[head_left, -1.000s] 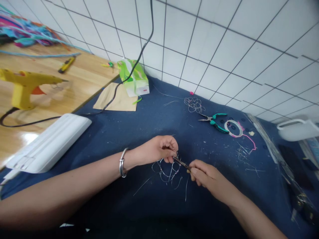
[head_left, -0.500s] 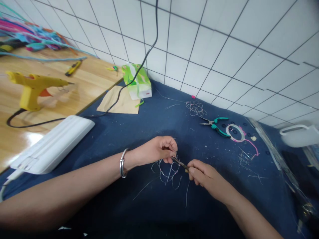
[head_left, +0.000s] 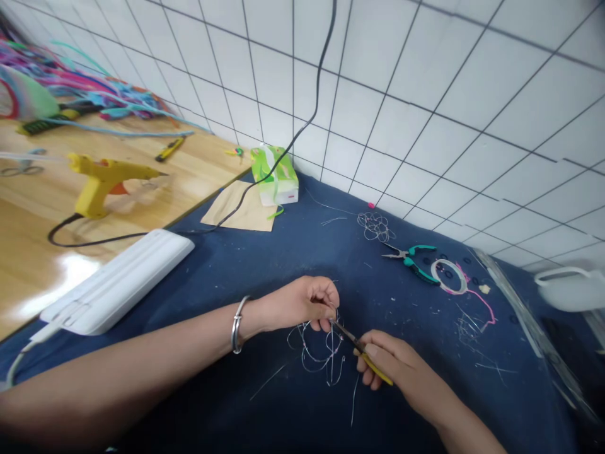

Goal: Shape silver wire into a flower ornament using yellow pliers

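1. While your left hand pinches the looped wire over the blue counter, your right hand grips yellow pliers.
2. The pliers' tips reach your left fingertips; whether they clasp wire, you cannot tell.
3. Pinch close to the tips, squeeze gently, and leave skin outside the bite.

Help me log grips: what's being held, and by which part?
Right hand: pliers, by the yellow handles. Left hand: looped wire, by its upper edge.
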A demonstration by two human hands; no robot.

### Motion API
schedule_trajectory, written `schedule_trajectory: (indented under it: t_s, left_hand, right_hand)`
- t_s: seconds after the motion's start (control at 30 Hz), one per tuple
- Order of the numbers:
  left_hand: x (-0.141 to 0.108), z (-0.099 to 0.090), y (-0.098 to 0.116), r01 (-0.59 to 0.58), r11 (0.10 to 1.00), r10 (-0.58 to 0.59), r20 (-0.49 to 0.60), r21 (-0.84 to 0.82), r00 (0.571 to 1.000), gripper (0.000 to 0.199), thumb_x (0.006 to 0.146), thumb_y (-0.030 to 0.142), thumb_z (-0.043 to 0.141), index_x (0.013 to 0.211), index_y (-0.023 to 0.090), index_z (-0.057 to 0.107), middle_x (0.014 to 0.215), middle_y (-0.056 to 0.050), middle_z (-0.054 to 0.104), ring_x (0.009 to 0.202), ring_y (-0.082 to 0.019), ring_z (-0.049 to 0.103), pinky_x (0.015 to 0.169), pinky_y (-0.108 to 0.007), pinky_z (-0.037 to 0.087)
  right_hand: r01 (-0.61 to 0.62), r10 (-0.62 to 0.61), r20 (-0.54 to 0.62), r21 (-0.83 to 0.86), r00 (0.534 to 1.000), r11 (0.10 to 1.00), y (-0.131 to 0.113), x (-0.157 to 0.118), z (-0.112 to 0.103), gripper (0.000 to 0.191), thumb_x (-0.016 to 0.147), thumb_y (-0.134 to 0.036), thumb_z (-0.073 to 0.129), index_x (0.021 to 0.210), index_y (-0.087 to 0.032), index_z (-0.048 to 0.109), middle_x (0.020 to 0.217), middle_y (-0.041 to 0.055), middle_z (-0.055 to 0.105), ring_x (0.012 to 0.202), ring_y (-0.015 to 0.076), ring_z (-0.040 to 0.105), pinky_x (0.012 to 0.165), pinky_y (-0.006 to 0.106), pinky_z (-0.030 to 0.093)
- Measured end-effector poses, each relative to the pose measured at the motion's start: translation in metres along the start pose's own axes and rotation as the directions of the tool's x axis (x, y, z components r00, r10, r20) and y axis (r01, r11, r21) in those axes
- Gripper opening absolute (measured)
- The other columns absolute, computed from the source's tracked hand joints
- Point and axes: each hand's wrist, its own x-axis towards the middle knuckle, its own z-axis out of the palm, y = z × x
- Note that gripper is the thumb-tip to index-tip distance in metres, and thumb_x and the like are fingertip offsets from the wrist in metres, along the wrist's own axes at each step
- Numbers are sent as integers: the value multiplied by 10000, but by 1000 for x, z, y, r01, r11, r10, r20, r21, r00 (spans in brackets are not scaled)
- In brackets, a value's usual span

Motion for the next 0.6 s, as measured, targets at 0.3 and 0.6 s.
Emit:
schedule_trajectory:
  t_s: [0.3,0.6]
  left_hand:
    - [-2,-3,-3,2,1000,-2,26,4,1000,104,754,166,577,841,145,524,715,-9,604,615,-116,613,541,-227,451]
    - [-1,-3,-6,-9,1000,9,25,13,1000,119,754,190,580,848,142,525,707,-13,606,599,-111,609,524,-217,453]
  right_hand:
    - [-43,32,59,209,998,977,6,3,3,333,879,-440,382,832,-143,525,744,32,586,611,120,575,562,251,450]
    - [-10,10,14,-9,1000,1000,2,1,5,327,892,-432,342,832,-164,519,737,5,549,561,83,500,482,191,378]
